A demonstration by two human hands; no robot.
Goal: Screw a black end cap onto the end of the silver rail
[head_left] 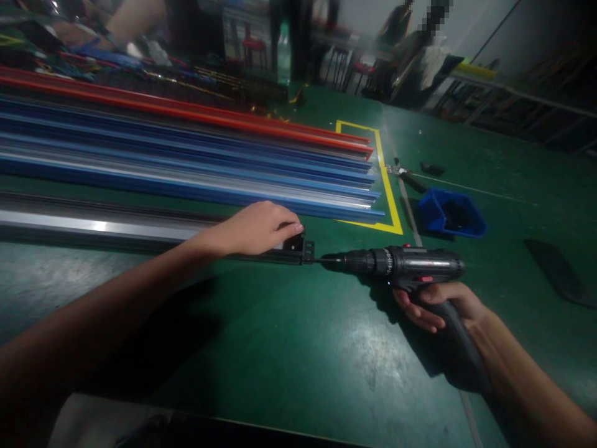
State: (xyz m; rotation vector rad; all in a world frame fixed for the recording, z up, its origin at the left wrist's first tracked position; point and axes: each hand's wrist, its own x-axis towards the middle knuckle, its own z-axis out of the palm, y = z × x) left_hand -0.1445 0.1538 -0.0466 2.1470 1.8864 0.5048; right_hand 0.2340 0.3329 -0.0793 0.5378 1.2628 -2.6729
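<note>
My right hand (448,305) is wrapped round the handle of a black cordless drill (410,264), which lies level and points left. The drill's thin bit meets, or nearly meets, a black end cap (308,250) on a long black and silver metal profile (116,227). My left hand (261,229) is closed over the profile's right end, thumb by the end cap. Whether the bit touches a screw is too small to tell.
Behind the profile lie several long blue profiles (233,168) and red profiles (233,118). Yellow tape (392,202) marks the green table (298,348). A blue bin (466,214) with dark contents and a black flat object (557,270) are at right. Another person's arm (137,18) is at the back left.
</note>
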